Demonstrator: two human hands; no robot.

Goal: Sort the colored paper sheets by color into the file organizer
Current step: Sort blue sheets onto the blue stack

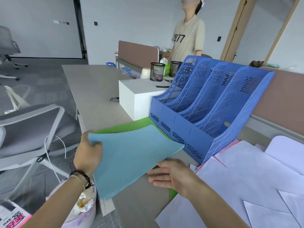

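My left hand [88,155] pinches the near-left corner of a stack of light blue sheets [131,158], lifted off the desk and tilted. Under it lies green paper [131,126], with a green corner showing near my right wrist. My right hand [171,176] rests flat, fingers straight, touching the lower right edge of the blue stack. The blue plastic file organizer [205,112] with three perforated slots stands just behind the sheets. Its slots look empty. Lavender sheets [246,178] and a pink edge [230,145] are spread at the right.
A white box [136,97] sits left of the organizer, with two mesh pen cups [157,71] behind it. A person stands beyond the desk. A bin with rubbish [83,206] and an office chair [32,127] are at the desk's left edge.
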